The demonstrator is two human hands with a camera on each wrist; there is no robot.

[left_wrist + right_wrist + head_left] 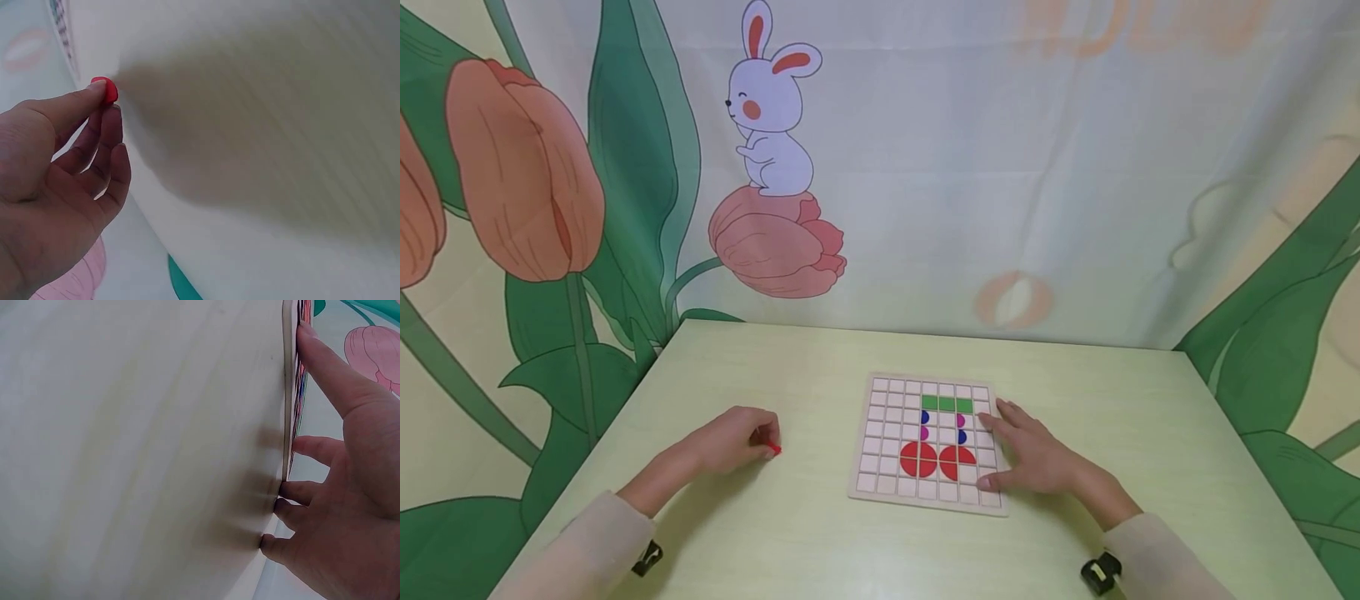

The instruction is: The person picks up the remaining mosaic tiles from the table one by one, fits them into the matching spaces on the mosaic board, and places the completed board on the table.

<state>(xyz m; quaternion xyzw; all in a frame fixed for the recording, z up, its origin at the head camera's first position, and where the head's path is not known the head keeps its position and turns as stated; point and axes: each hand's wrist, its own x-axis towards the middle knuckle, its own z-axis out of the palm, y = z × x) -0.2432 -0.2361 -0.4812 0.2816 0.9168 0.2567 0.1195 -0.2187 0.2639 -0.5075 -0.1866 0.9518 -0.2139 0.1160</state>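
Observation:
Between thumb and fingertips, my left hand [736, 437] pinches a small red piece [110, 91], held left of the board and close above the table. A square wooden grid board [874, 447] lies flat near the middle of the table. My right hand [1039, 454] rests at its right edge with fingers spread, thumb and index finger touching the board. Set in the grid are a row of green squares [947, 404], small blue and magenta half-round pieces [960, 421], a full red circle of quarter pieces [918, 459], and three red quarters [951, 457] beside it.
The pale table [790, 542] extends around the board on all sides. Behind it hangs a curtain [925, 208] printed with a rabbit and tulips. A black band-like item [648, 558] sits by the left sleeve, another [1101, 573] by the right.

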